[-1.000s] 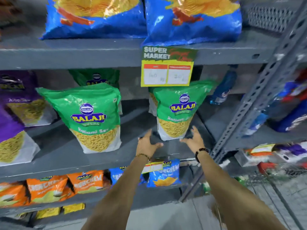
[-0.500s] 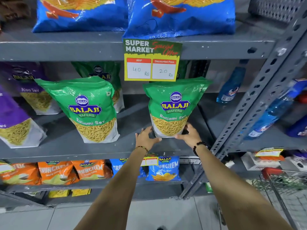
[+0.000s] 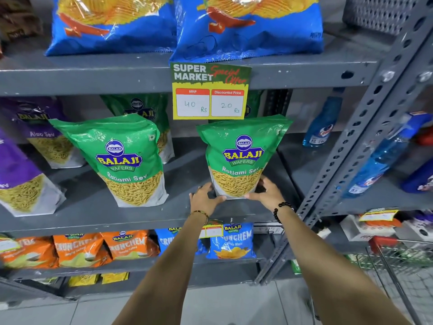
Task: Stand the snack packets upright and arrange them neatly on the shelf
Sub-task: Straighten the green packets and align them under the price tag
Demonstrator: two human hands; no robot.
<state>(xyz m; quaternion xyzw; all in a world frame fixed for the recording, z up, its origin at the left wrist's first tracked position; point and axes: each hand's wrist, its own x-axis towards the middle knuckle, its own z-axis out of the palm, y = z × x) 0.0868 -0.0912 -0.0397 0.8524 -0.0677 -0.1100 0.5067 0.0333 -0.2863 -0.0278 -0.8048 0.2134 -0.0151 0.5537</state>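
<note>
Green sev packet [image 3: 241,158]: upright on shelf [image 3: 93,207], base clasped between left hand [image 3: 205,200] and right hand [image 3: 268,192], fingers curled.

Right-hand green Ratlami Sev packet [image 3: 241,158]: stands upright near the front edge of the grey middle shelf [image 3: 93,207], label facing out, clear window showing yellow sev, top leaning slightly right. Left-hand green Ratlami Sev packet [image 3: 124,160]: same design, upright but tilted left, well apart from the first. A third green packet [image 3: 143,109] stands behind it, partly hidden. Two purple Aloo Sev packets [image 3: 44,134] occupy the shelf's left end, both leaning, the nearer one cut off by the frame edge.
</note>
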